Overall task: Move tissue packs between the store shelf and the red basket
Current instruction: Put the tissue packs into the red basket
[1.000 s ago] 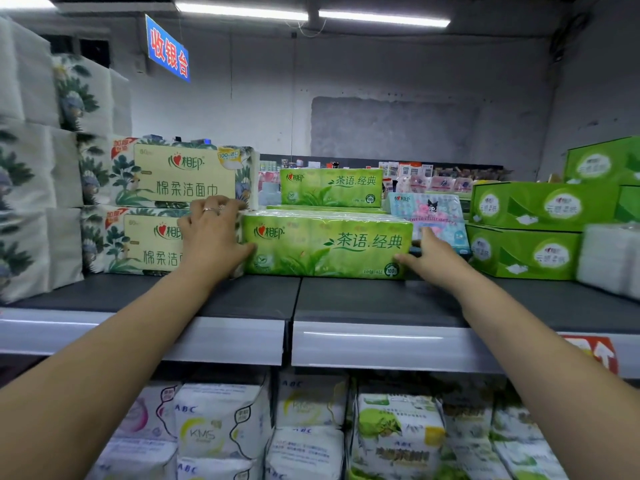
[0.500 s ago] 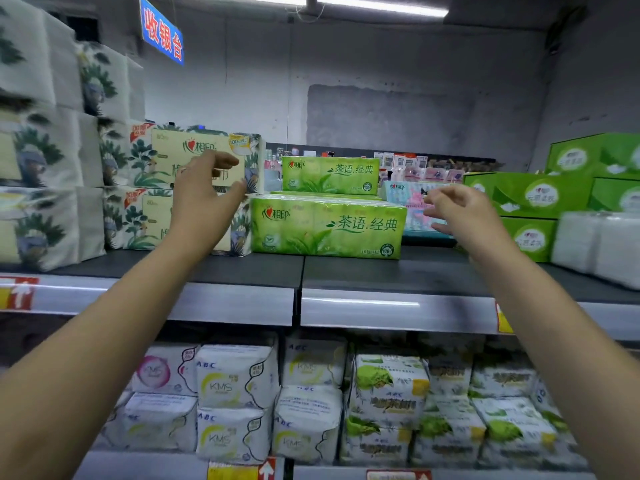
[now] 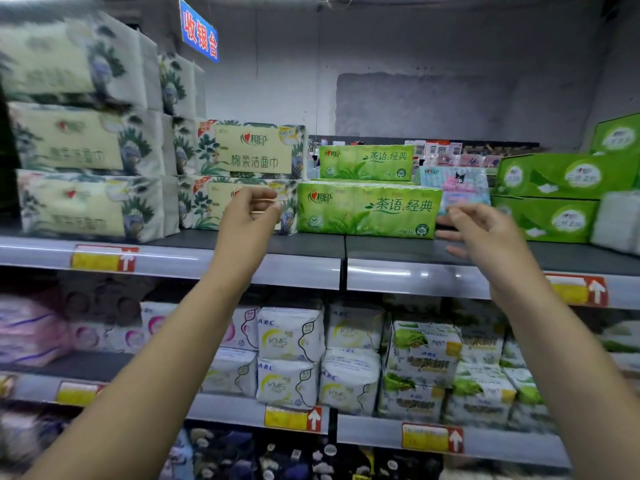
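glossy boxy green pack [image 3: 369,211], hands [image 3: 247,216] [image 3: 485,233] flanking it

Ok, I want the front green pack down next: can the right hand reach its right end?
Probably yes: the right hand hovers open beside the right end of the green pack, nothing between them, bare shelf below.

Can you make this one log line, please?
green tissue pack: on shelf, unheld | left hand: empty, by its left end | right hand: empty, by its right end
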